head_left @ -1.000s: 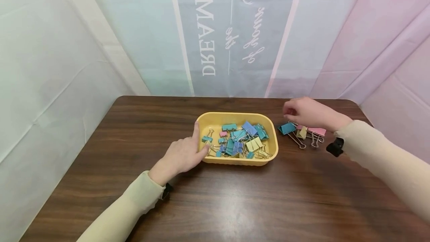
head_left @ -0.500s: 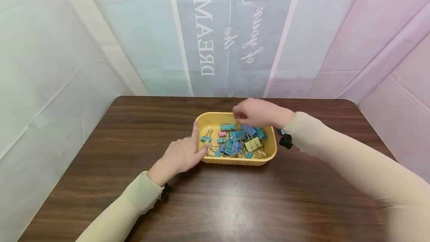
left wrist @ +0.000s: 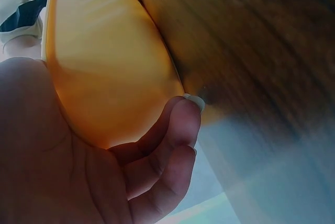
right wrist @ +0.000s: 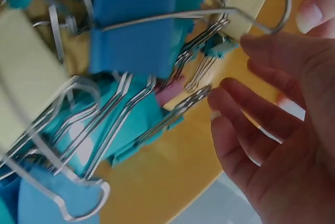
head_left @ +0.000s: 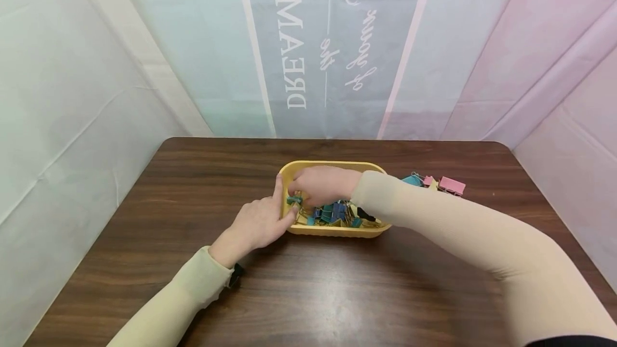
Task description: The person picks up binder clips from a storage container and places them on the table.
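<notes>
A yellow plastic bin point(head_left: 337, 232) with several coloured binder clips stands on the table. My left hand point(head_left: 255, 224) grips its left end, with the thumb over the rim; the left wrist view shows fingers point(left wrist: 178, 130) curled along the outer wall. Inside the bin, my right hand point(head_left: 325, 183) reaches down at the left part, close to a small teal binder clip point(head_left: 294, 200). In the right wrist view its thumb and fingers point(right wrist: 235, 135) are apart with nothing seen between them. Large blue point(right wrist: 133, 25) and teal clips lie beside them. The right forearm hides part of the bin.
To the right of the bin, teal point(head_left: 412, 179), yellow point(head_left: 433, 184) and pink point(head_left: 452, 185) binder clips lie on the brown table point(head_left: 217, 175), partly behind the right sleeve point(head_left: 434, 202). A printed cloth backdrop point(head_left: 332, 95) rises behind the table.
My right hand has moved left from above the loose clips, over the bin, and down into its left part. The left hand has stayed on the bin.
</notes>
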The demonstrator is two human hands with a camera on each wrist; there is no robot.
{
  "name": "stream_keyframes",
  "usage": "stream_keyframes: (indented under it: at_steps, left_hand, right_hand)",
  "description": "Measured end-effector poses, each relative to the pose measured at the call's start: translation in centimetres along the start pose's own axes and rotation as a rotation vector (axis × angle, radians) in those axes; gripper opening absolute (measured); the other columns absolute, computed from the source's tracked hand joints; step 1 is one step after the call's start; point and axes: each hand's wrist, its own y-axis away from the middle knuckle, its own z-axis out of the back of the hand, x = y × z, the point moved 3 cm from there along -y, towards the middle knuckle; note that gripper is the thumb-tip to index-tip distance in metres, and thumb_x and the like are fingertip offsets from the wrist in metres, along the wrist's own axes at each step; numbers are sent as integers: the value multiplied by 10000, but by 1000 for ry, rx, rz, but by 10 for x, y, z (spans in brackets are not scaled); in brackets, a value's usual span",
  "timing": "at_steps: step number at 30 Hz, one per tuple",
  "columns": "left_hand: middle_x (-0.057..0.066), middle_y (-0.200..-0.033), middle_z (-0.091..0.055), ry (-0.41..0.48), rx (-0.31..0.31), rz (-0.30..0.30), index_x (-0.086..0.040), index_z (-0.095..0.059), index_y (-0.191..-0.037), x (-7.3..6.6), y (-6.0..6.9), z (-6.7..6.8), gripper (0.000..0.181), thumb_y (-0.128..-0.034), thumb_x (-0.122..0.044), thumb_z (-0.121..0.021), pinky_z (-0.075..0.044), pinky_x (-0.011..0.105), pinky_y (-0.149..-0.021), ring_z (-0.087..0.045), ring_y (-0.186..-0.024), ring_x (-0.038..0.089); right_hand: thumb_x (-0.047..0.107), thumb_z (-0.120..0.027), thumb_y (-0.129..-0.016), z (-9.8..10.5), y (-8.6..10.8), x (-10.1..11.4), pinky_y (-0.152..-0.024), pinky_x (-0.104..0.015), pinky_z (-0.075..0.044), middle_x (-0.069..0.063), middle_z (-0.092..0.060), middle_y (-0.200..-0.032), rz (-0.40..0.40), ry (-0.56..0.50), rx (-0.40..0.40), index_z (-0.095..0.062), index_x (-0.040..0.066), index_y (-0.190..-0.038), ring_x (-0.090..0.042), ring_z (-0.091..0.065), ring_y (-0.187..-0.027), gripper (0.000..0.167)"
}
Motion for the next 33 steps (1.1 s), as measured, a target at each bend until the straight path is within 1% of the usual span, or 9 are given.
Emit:
stream_keyframes:
  at_steps: [4, 6, 8, 14, 18, 22, 25, 27, 33]
  left_hand:
    - [7, -532, -502, 5, -2, -13, -5, 32, -1582, 1, 0, 1, 891, -1007, -563, -358, -330, 344, -400, -439, -414, 181]
    - [5, -528, -497, -1, 0, -17, -2, 32, -1580, 1, 0, 1, 899, -1005, -576, -352, -322, 339, -403, -424, -412, 174]
    - [6, -531, -497, -1, 0, -16, -6, 37, -1581, 1, 0, 2, 904, -1003, -575, -363, -329, 339, -411, -427, -417, 174]
    - [13, -536, -503, 2, 0, -9, -2, 30, -1581, 0, 0, 3, 905, -984, -532, -397, -348, 350, -434, -434, -435, 182]
    - [13, -534, -504, -4, 2, -7, 3, 23, -1581, 0, 0, 4, 903, -985, -530, -396, -356, 351, -432, -441, -436, 184]
    - [14, -537, -504, -6, 0, -4, 0, 19, -1582, 0, 0, 4, 897, -983, -522, -396, -364, 353, -435, -449, -441, 187]
    - [13, -543, -506, -4, 3, -3, -6, 24, -1583, 0, 0, 4, 899, -983, -528, -393, -368, 354, -444, -456, -449, 187]
    - [12, -541, -508, -7, 8, -3, -6, 30, -1583, 0, -1, 4, 904, -990, -551, -382, -367, 353, -439, -460, -445, 188]
    - [14, -552, -505, -22, 18, 5, -7, 24, -1584, -1, -1, 5, 916, -995, -607, -341, -356, 342, -427, -459, -443, 184]
  right_hand:
    - [66, -722, -857, -3, -7, 8, -776, -277, -460, 5, -618, -1037, 13, -37, 46, -706, 200, -1053, -125, -520, -885, 238]
    - [87, -708, -875, -6, -10, 11, -772, -264, -457, 17, -600, -1032, 1, -31, 70, -712, 202, -1066, -122, -514, -882, 223]
    - [115, -693, -897, -10, -13, 14, -777, -254, -452, 24, -586, -1038, -9, -21, 77, -715, 190, -1086, -120, -514, -882, 205]
    - [153, -681, -924, -16, -19, 18, -795, -261, -458, -1, -585, -1090, -29, 12, 53, -712, 157, -1109, -126, -536, -885, 187]
    - [239, -679, -938, -16, -19, 18, -790, -269, -478, -9, -585, -1096, -53, 44, 51, -706, 157, -1115, -121, -564, -857, 197]
    - [299, -645, -962, -17, -18, 18, -771, -276, -488, -17, -587, -1088, -56, 84, 45, -686, 150, -1131, -122, -577, -818, 229]
    - [290, -640, -964, -17, -17, 17, -773, -281, -488, -10, -588, -1057, -52, 74, 37, -691, 151, -1113, -121, -572, -820, 209]
    - [268, -652, -955, -17, -17, 16, -761, -279, -485, 0, -581, -1016, -56, 65, 34, -701, 158, -1066, -121, -563, -803, 164]
    - [193, -712, -901, -16, -10, 9, -699, -269, -477, 24, -545, -925, -91, 32, 21, -688, 161, -959, -122, -546, -740, 70]
